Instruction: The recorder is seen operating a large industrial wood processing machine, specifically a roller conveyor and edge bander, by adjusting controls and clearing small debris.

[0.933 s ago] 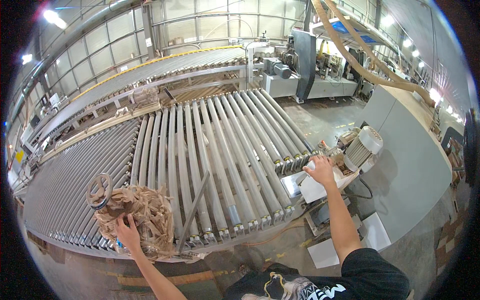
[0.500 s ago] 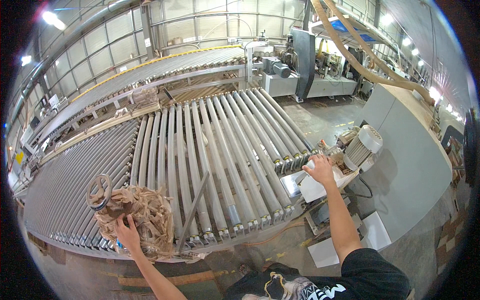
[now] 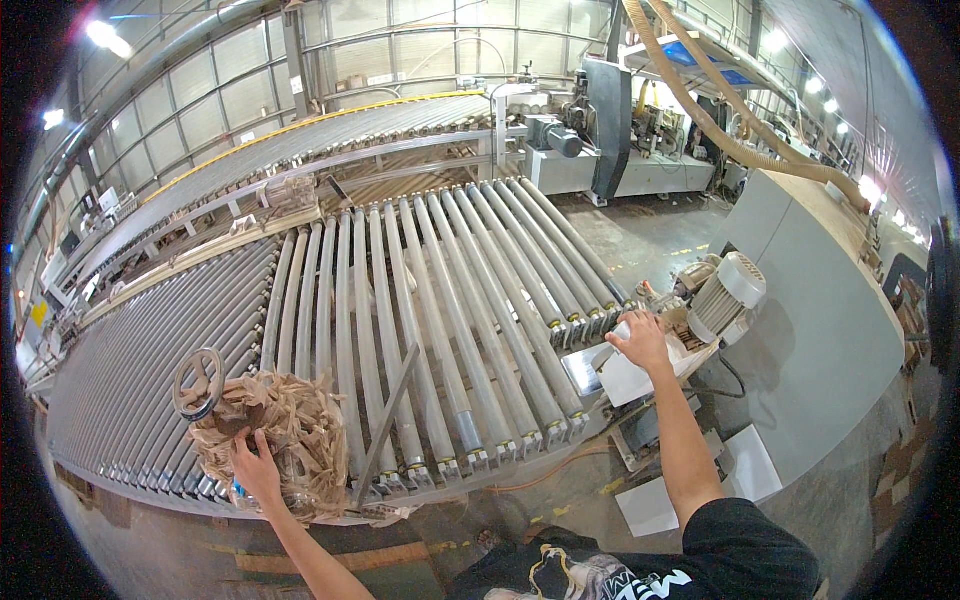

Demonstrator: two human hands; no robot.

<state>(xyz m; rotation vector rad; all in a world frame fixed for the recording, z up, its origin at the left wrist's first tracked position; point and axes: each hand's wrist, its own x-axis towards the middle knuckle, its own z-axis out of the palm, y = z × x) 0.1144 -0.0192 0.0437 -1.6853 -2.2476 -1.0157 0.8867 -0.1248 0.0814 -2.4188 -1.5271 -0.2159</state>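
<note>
At the lower left, my left hand [image 3: 257, 470] lies against a heap of thin brown strips [image 3: 305, 430], its visible fingers apart. A dark handwheel [image 3: 199, 384] stands just beyond that hand, at the heap's far left side. On the right, the fingers of my right hand [image 3: 643, 341] curl over a small white rounded part [image 3: 621, 331] on the machine beside the rollers; its underside is hidden. Below this hand is a white panel [image 3: 624, 380]. A pale ribbed motor [image 3: 728, 297] sits close by on the right.
A conveyor of metal rollers [image 3: 455, 370] fills the middle, with a dark flat bar [image 3: 388, 425] slanting across its near end. The large grey cabinet [image 3: 815, 330] stands at the right. Farther back are another machine [image 3: 655, 176] and thick tan hoses [image 3: 720, 130].
</note>
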